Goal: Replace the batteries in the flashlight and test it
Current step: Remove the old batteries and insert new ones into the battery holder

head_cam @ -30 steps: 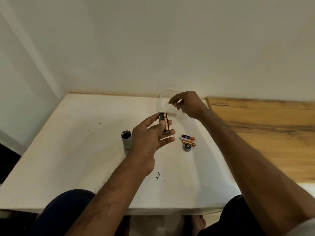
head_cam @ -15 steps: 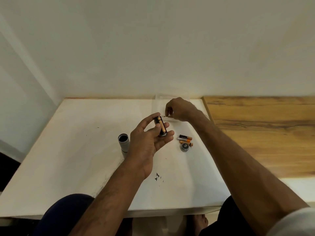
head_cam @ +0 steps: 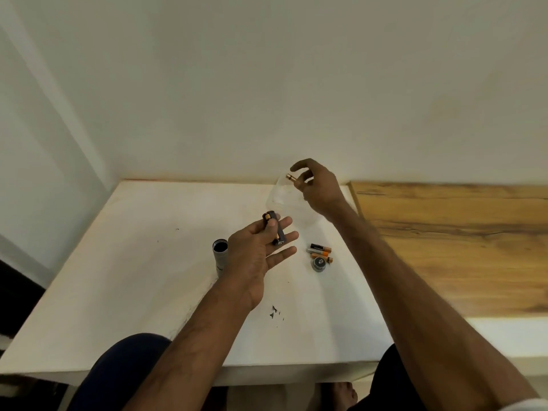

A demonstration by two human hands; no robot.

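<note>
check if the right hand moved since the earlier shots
Yes: the right hand rose from the clear container, its fingers now above the table's back edge, pinching a small battery.

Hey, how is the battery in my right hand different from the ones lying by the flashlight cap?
The battery in your right hand is single, pinched in the fingers and held in the air; the batteries by the cap are a small cluster lying flat on the table. The held battery shows mainly its copper-coloured end; the lying batteries show black and orange sides. Both look like slim round cells.
</note>
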